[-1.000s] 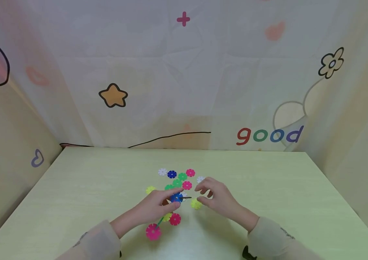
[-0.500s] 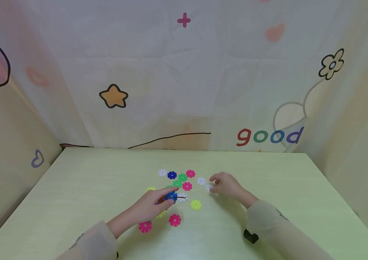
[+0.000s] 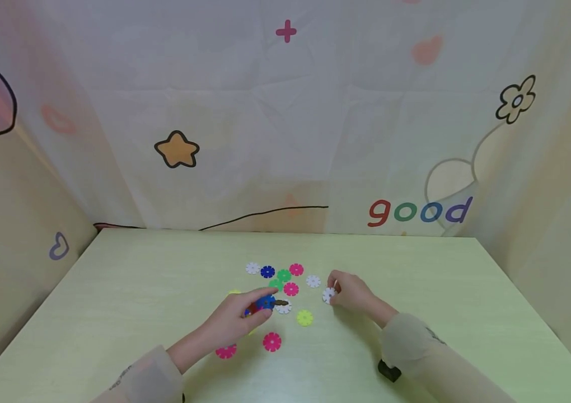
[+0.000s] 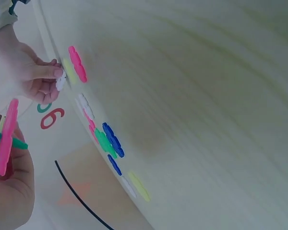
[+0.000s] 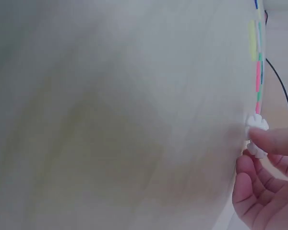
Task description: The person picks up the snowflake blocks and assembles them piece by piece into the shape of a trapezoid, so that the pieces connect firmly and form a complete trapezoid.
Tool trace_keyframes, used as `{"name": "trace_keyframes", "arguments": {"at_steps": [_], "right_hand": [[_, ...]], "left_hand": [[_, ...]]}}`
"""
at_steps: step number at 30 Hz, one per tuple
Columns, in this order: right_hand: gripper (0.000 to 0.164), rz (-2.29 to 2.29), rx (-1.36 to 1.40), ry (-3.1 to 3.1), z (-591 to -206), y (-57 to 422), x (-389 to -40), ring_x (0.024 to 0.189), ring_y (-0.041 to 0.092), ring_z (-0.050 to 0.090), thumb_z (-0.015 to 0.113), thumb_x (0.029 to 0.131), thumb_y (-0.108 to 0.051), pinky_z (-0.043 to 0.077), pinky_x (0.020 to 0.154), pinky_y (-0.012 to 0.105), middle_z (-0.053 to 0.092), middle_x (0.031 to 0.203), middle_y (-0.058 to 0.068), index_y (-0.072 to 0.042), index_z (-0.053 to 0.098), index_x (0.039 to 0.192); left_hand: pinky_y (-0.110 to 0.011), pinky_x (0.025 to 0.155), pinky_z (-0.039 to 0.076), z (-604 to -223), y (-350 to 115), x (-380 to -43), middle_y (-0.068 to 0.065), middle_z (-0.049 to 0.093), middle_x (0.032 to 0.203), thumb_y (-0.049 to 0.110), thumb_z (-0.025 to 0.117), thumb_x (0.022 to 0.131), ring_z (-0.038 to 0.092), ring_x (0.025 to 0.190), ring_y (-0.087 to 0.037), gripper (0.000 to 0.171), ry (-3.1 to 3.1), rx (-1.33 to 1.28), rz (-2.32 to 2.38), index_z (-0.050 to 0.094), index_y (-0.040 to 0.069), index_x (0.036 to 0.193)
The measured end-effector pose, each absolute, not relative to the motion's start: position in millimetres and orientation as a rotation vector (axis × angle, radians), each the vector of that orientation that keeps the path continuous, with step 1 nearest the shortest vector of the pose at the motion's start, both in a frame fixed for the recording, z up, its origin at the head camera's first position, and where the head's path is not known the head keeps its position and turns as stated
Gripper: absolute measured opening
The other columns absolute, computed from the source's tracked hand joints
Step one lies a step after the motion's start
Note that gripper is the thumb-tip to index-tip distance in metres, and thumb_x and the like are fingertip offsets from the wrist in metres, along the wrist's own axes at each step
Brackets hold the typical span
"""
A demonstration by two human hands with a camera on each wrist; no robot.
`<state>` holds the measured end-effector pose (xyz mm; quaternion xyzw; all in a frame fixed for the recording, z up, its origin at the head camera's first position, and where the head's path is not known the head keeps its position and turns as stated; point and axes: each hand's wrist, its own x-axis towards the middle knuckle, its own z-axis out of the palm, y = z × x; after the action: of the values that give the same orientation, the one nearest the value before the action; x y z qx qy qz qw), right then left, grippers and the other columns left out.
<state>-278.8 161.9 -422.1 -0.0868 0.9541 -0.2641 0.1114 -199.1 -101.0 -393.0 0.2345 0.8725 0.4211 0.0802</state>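
Counting discs here, with the yellow disc (image 3: 304,318) as our marker. We get three loose whites: near white (image 3: 284,311) just left of it, mid white (image 3: 313,281) beyond it, far white (image 3: 252,268) beyond and well left. A fourth, the held white (image 3: 328,295), is right of the marker and a bit beyond, pinched between the right hand's (image 3: 353,292) thumb and fingers.

Pinks: three loose, two beyond the marker (back pink (image 3: 296,270), mid pink (image 3: 291,289)) and front pink (image 3: 272,341) nearer us, to its left. Two greens (image 3: 284,275) show beyond and left, plus one blue (image 3: 267,271) farther left; the left wrist view has two blues edge-on, so we're unsure there.

Left of the marker, the left hand (image 3: 232,314) grips one bundle (image 3: 266,303) of joined discs. Its thumb and fingers hide so much that we can't count the pieces. A yellow sliver (image 3: 234,291) peeks out behind that hand. Both sleeves (image 3: 151,372) get cut off at the bottom edge.
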Motion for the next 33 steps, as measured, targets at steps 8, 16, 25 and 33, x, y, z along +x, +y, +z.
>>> {"name": "trace_keyframes", "arguments": {"at_steps": [8, 16, 25, 33], "right_hand": [[0.013, -1.108, -0.299, 2.707, -409, 159, -260, 0.069, 0.015, 0.049, 0.063, 0.078, -0.001, 0.044, 0.062, 0.024, 0.051, 0.076, 0.004, -0.008, 0.054, 0.083], [0.011, -1.406, -0.538, 2.472, -383, 145, -228, 0.072, 0.017, 0.06, 0.061, 0.081, -0.004, 0.051, 0.066, 0.028, 0.056, 0.086, 0.01, -0.003, 0.055, 0.091], [0.013, -1.478, -0.642, 2.361, -367, 134, -208, 0.075, 0.017, 0.06, 0.061, 0.082, -0.007, 0.051, 0.066, 0.026, 0.061, 0.09, 0.014, -0.002, 0.058, 0.093], [0.014, -1.509, -0.65, 2.361, -364, 132, -203, 0.074, 0.018, 0.06, 0.061, 0.082, -0.006, 0.05, 0.063, 0.023, 0.062, 0.09, 0.016, -0.001, 0.059, 0.094]], "left_hand": [[-0.02, 0.059, 0.047, -394, -99, -196, 0.001, 0.062, 0.108, 0.024, 0.056, 0.086, 0.056, 0.075, -0.011, 0.041, 2.728, 0.813, 1.231, 0.049, 0.021, 0.126], [-0.03, 0.087, 0.047, -392, -95, -193, 0.0, 0.056, 0.122, 0.019, 0.058, 0.085, 0.055, 0.11, -0.014, 0.043, 2.826, 0.986, 1.123, 0.048, 0.018, 0.127], [-0.023, 0.078, 0.048, -390, -92, -190, 0.001, 0.059, 0.117, 0.019, 0.058, 0.085, 0.058, 0.092, -0.007, 0.043, 2.844, 1.047, 1.109, 0.049, 0.017, 0.127], [-0.019, 0.07, 0.047, -390, -92, -189, 0.003, 0.062, 0.109, 0.023, 0.056, 0.086, 0.056, 0.081, -0.007, 0.04, 2.807, 1.066, 1.178, 0.049, 0.016, 0.126]]}}
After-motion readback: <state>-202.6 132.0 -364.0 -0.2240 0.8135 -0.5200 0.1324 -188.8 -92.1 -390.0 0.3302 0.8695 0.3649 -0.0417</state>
